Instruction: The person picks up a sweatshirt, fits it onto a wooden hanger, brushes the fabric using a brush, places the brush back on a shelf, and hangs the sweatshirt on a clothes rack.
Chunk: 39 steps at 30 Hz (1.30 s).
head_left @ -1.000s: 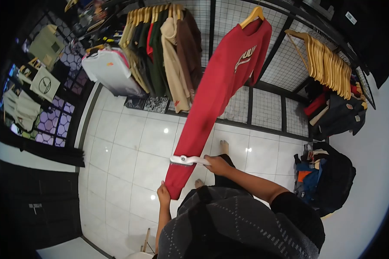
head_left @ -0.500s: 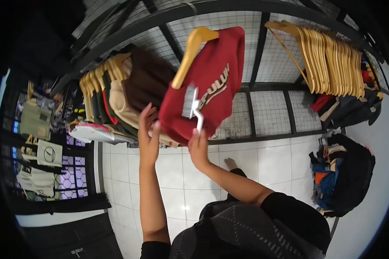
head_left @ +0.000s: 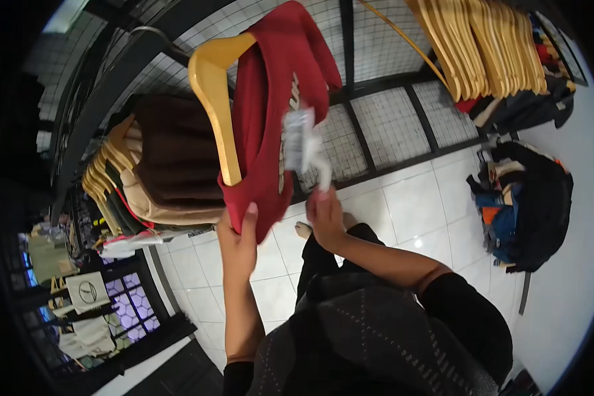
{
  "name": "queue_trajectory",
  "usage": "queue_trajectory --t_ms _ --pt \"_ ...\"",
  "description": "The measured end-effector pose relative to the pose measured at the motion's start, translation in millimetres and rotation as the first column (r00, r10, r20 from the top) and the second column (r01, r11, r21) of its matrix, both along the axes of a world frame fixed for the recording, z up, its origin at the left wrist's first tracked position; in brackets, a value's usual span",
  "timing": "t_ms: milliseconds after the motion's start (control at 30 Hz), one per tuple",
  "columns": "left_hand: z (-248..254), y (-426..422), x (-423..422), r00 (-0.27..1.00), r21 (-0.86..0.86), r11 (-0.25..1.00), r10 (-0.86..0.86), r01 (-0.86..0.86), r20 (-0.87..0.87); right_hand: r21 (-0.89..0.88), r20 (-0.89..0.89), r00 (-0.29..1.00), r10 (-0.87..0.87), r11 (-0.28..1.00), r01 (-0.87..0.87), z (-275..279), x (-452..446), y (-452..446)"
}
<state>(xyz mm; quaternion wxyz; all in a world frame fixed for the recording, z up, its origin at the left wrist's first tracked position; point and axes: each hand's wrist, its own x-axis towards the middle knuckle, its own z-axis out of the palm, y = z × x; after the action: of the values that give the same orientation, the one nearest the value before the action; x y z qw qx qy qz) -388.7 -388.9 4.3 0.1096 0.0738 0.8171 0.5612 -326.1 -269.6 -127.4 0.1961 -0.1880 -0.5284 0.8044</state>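
A dark red shirt (head_left: 261, 125) with pale lettering on its front hangs on a wooden hanger (head_left: 212, 99), turned nearly side-on. My left hand (head_left: 237, 244) grips the shirt's lower near edge, its thumb pressed on the cloth. In my right hand (head_left: 327, 218) is a white-handled brush (head_left: 300, 142), its handle between closed fingers and its bristle head raised. Motion blurs the brush, which overlaps the shirt's printed front; I cannot tell whether the bristles touch it.
Left of the shirt hang a dark brown garment (head_left: 175, 148) and several others on a rack. Bare wooden hangers (head_left: 475, 49) line the right of the rail. A pile of dark clothes (head_left: 534, 204) is at the right, above white floor tiles (head_left: 409, 211).
My left hand has closed on the shirt's edge; before, it was beside it with fingers apart. The shirt has turned more side-on. The view has shifted, and the brush is still in my right hand.
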Motion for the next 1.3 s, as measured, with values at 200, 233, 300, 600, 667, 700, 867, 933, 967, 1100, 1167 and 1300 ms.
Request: queue_trajectory --t_ms 200,233,300,600,667,700,867,933,967,1100,1167,1300 --pt "12.0 7.0 23.5 0.955 0.243 0.966 0.015 -0.091 0.296 0.446 0.396 0.879 0.267 0.78 -0.438 -135.9 32.0 -4.4" --pt "15.7 5.7 27.3 0.952 0.232 0.969 0.007 -0.082 0.305 0.487 0.52 0.771 0.369 0.614 -0.622 -151.8 41.5 10.4" --pt "34.9 6.2 36.1 0.915 0.203 0.962 0.092 -0.183 0.392 0.777 0.459 0.848 0.265 0.344 -0.528 -215.6 69.5 20.5" --pt "54.6 -17.5 45.1 0.892 0.058 0.992 0.071 -0.108 0.447 0.277 0.308 0.949 0.068 0.948 -0.158 -75.2 41.1 2.2" --pt "55.7 -18.6 45.3 0.895 0.051 0.996 0.048 -0.078 0.443 0.316 0.316 0.937 0.146 0.916 -0.249 -96.4 33.7 -4.0" --pt "61.2 -14.7 45.9 0.898 0.055 0.991 0.088 -0.124 0.432 0.353 0.329 0.919 0.218 0.874 -0.334 -114.3 30.1 -7.7" --pt "60.7 -26.6 47.5 0.887 0.088 0.984 0.098 -0.153 0.451 0.71 0.473 0.824 0.311 0.419 -0.566 -260.2 80.3 29.1" --pt "62.9 -25.8 46.5 0.887 0.078 0.983 0.115 -0.166 0.447 0.869 0.17 0.952 0.256 0.417 -0.267 -314.0 108.5 46.3" --pt "63.7 -25.3 46.7 0.886 0.075 0.982 0.123 -0.174 0.448 0.87 0.044 0.99 0.136 0.482 -0.105 -324.7 123.9 56.4" --pt "63.1 -21.4 50.6 0.884 0.076 0.979 0.137 -0.19 0.448 0.525 0.666 0.654 -0.359 0.848 -0.069 -214.3 96.0 79.2" --pt "61.7 -18.4 50.7 0.889 0.075 0.979 0.14 -0.191 0.437 0.269 0.462 0.823 -0.33 0.937 0.224 -132.9 64.0 67.8" --pt "47.7 -5.5 46.4 0.905 0.147 0.966 0.137 -0.212 0.404 0.399 0.143 0.987 -0.077 0.917 0.014 29.0 42.6 4.5"
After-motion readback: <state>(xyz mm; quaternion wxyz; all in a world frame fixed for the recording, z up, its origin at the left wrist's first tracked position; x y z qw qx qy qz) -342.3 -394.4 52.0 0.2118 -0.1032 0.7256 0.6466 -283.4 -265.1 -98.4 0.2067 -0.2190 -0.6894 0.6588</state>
